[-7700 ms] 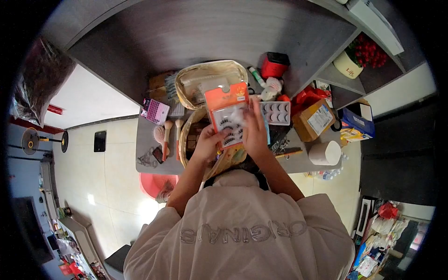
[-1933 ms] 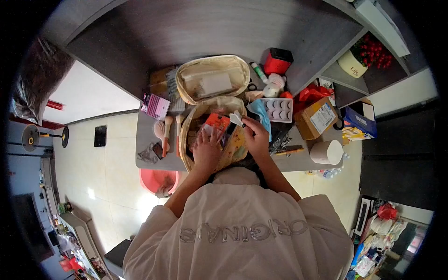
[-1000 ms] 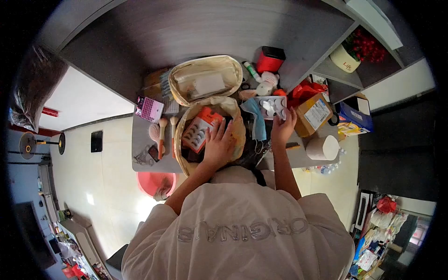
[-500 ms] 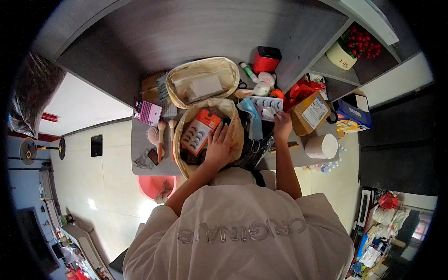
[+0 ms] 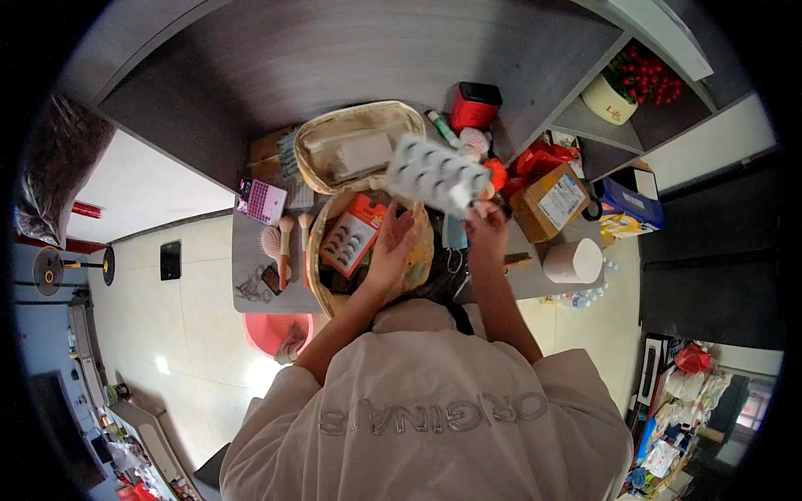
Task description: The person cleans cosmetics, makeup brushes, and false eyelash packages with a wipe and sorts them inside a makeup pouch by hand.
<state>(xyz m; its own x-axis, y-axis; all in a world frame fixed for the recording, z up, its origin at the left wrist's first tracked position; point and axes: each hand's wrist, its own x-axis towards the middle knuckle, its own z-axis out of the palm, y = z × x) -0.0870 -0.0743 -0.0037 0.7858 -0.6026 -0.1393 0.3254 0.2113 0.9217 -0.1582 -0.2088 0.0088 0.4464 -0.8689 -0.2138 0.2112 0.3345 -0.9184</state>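
A white tray of false eyelashes (image 5: 430,174) is raised above the desk, tilted and slightly blurred. My right hand (image 5: 488,234) pinches it at its lower right corner, where a small white piece also shows that I cannot make out. Over the right side of the open makeup bag (image 5: 313,271), my left hand (image 5: 396,244) has its fingers apart and holds nothing. Inside the bag, left of that hand, lies an orange eyelash pack (image 5: 351,238). A blue face mask (image 5: 454,234) lies partly hidden beneath the tray and right hand.
Makeup brushes (image 5: 285,242), a pink hairbrush (image 5: 271,244) and a pink palette (image 5: 263,200) lie left of the bag. To the right are a cardboard box (image 5: 547,200) and a white roll (image 5: 573,262). A red container (image 5: 476,106) stands behind.
The eyelash tray has been lifted off the desk and swung left toward the bag in my right hand. My left hand has drawn back slightly from the orange pack.
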